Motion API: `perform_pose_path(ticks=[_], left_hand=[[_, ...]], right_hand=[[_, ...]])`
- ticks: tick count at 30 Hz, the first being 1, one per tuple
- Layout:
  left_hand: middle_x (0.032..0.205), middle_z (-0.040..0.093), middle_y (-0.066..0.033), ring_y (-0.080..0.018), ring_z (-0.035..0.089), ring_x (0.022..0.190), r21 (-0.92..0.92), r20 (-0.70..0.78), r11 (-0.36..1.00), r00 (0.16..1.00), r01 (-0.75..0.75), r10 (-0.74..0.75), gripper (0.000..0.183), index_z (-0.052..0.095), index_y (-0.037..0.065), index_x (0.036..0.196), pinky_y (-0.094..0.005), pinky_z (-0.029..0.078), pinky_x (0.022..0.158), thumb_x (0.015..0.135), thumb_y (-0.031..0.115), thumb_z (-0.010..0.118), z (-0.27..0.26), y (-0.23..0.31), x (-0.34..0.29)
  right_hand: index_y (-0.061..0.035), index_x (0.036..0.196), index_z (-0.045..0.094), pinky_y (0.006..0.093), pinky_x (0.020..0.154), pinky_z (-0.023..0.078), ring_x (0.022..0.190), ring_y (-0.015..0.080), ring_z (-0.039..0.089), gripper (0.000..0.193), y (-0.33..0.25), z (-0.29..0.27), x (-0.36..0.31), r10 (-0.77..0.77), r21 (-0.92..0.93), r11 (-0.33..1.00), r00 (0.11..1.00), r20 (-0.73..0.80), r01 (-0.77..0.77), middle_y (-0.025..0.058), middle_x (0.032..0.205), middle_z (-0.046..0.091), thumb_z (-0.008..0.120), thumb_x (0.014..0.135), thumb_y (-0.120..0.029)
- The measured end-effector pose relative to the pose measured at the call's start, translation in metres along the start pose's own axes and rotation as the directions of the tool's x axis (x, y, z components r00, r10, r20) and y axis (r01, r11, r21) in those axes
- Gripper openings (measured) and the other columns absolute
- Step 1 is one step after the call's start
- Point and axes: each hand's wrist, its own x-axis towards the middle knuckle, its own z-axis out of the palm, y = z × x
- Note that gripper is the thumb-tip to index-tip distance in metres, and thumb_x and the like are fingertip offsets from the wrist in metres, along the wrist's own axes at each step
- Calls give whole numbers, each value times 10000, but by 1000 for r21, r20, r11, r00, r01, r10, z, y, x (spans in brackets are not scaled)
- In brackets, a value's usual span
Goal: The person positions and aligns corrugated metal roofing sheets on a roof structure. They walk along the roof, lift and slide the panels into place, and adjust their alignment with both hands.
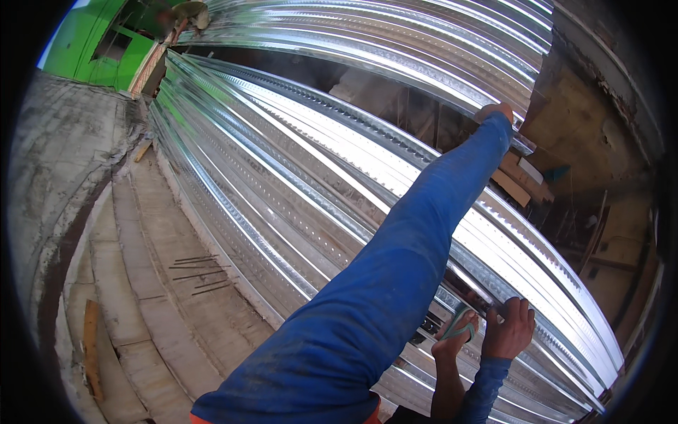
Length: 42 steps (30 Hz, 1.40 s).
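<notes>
Long, shiny ribbed metal decking sheets (304, 177) stretch from the upper left to the lower right. My left arm, in a blue sleeve, reaches across them toward the upper right. At its end my left hand (496, 112) is closed on the near edge of another metal decking sheet (381, 35), across a dark gap; the arm partly hides the fingers. My right hand (510, 331) is at the lower right, its fingers curled against the lower sheets beside a dark, shiny strip; what they grip is hidden. Next to it a foot in a green flip-flop (459, 331) stands on the metal.
Between the sheets a gap (417, 113) opens onto a dark space below with brown boards. Left are a block wall top (141, 283), protruding rebar pieces (200, 274), a wooden piece (92, 350) and a grey roof (63, 141). Another person (191, 13) is at the far upper left, near a green wall.
</notes>
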Motion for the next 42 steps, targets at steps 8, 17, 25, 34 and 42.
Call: perform_pose_path(ticks=[8, 17, 25, 34, 42], left_hand=[[1159, 583, -109, -286, 549, 1086, 12, 191, 996, 978, 87, -88, 269, 630, 98, 1080, -413, 459, 861, 859, 206, 522, 19, -17, 9], [1089, 595, -181, -340, 572, 1020, -614, 171, 728, 951, 306, -256, 456, 502, -24, 1177, -386, 460, 862, 836, 276, 546, -29, -25, -86], [935, 625, -182, -333, 582, 924, -269, 231, 789, 758, -553, 610, 463, 621, 46, 958, -399, 447, 826, 836, 468, 475, -95, -31, -308], [776, 574, -111, -262, 549, 826, -144, -110, 748, 761, -648, 639, 264, 598, 60, 774, -392, 403, 792, 775, 323, 582, -78, -63, -355], [909, 570, -118, -261, 518, 954, -60, -231, 753, 743, -655, 628, 270, 582, 60, 915, -429, 279, 1019, 735, 259, 606, -50, -62, -329]], right_hand=[[-81, 657, 463, 393, 623, 383, 670, 275, 466, 195, 3, 0, -7, 22, 7, 1000, 1000, 4, -22, 78, 706, 459, 651, 659, -135], [-74, 664, 481, 405, 625, 386, 686, 286, 479, 200, -4, -32, -16, -21, -10, 1000, 999, -28, 21, 82, 719, 474, 674, 644, -126], [-77, 684, 494, 407, 638, 402, 718, 287, 504, 184, -5, -47, -14, 18, 25, 1000, 999, 51, -19, 85, 739, 489, 666, 664, -139], [-73, 744, 525, 395, 646, 415, 726, 271, 515, 192, 12, -45, 21, -38, -30, 999, 993, 111, 41, 77, 780, 503, 676, 676, -172], [-70, 792, 527, 412, 698, 446, 796, 287, 551, 240, 36, -21, 60, -12, 7, 1000, 978, 210, 11, 104, 838, 539, 690, 696, -218]])
